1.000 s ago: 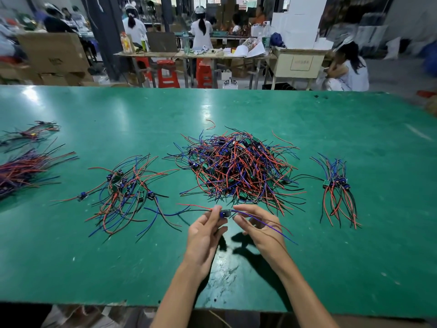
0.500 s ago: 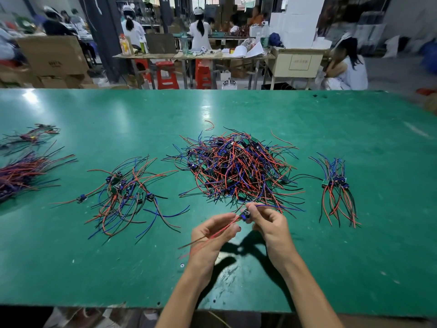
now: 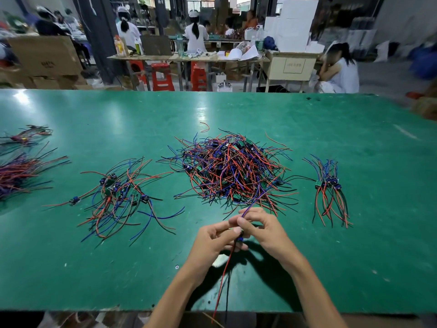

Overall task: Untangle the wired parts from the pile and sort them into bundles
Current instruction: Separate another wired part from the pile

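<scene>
A tangled pile of wired parts (image 3: 233, 169), red, blue and black leads with small green boards, lies mid-table. Just in front of it my left hand (image 3: 212, 240) and my right hand (image 3: 264, 229) together pinch one wired part (image 3: 240, 239). Its red and black leads hang down past the table's front edge; its blue and purple leads run up toward the pile. A loose spread of separated parts (image 3: 118, 195) lies to the left. A neat bundle (image 3: 329, 190) with aligned leads lies to the right.
The green table (image 3: 378, 245) fills the view. More wire bundles (image 3: 19, 171) lie at the far left edge. Behind the table are workbenches, red stools (image 3: 162, 76), cardboard boxes and several people.
Both hands pulled the part toward me and turned it upright. Its red and black leads swung from left to hanging down over the front edge; the blue leads now point up toward the pile.
</scene>
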`<state>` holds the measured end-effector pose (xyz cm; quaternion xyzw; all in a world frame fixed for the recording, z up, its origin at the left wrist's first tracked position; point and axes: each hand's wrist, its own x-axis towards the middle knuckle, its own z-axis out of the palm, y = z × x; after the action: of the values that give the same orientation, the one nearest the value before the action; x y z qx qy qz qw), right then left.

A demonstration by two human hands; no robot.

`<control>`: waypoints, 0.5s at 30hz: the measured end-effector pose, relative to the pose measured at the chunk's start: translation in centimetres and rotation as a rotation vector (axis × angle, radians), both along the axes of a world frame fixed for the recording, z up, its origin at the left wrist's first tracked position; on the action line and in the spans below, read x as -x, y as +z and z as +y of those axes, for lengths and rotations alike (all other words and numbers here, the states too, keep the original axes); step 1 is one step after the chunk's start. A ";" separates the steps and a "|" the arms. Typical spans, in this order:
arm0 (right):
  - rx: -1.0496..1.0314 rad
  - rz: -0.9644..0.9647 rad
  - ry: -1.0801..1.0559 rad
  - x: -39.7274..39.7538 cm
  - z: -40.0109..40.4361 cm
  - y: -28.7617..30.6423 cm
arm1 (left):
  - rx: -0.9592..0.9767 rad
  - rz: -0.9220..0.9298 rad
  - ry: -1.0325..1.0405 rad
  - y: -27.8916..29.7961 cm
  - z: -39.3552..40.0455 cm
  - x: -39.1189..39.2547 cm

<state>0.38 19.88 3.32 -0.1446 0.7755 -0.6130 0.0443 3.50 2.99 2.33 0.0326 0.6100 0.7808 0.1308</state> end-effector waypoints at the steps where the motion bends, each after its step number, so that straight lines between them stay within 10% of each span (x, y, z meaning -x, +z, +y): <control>1: 0.051 -0.011 -0.027 -0.4 -0.4 -0.3 | 0.004 0.006 0.003 -0.1 -0.1 0.0; 15: 0.276 -0.182 -0.386 -3.0 -4.9 -1.2 | 0.037 0.021 0.165 -0.3 0.7 -0.5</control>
<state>3.33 14.98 2.08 0.0572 0.6905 -0.7207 -0.0243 4.02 3.64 2.00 -0.0120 0.6265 0.7771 0.0598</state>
